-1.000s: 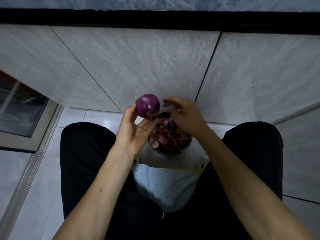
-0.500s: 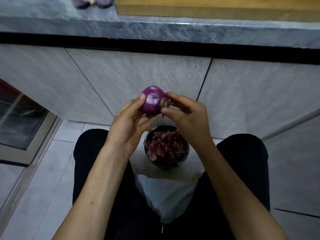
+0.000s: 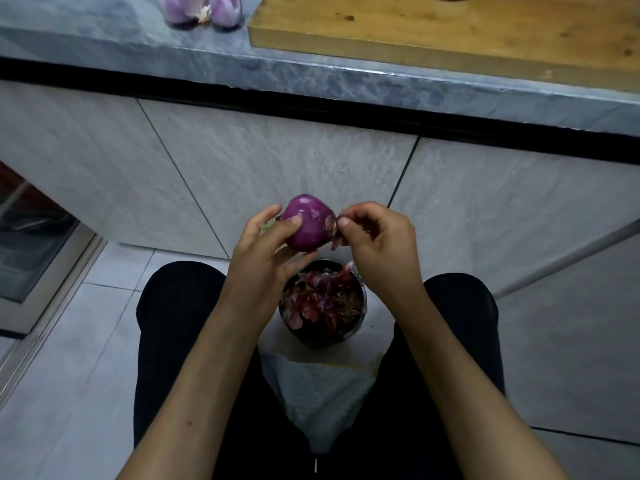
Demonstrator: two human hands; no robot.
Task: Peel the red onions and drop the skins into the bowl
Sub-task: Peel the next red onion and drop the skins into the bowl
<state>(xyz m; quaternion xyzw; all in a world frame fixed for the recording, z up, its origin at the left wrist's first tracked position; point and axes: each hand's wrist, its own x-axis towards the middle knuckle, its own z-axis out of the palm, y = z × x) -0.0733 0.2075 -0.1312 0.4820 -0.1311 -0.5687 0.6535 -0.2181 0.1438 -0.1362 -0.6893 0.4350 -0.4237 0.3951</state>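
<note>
Fingers of the left hand curl round a red onion, holding it above the bowl on the floor between the knees, while the right hand pinches a loose flap of skin at the onion's side. Peeling is under way, and the bowl already holds many skins. Next, the flap probably needs pulling free and dropping straight down. Two peeled onions lie on the surface above, beside a cutting board.

Top edge: pale purple peeled onions and light wooden cutting board cut off.
Bowl: dark round bowl's upper rim hidden behind both wrists.
</note>
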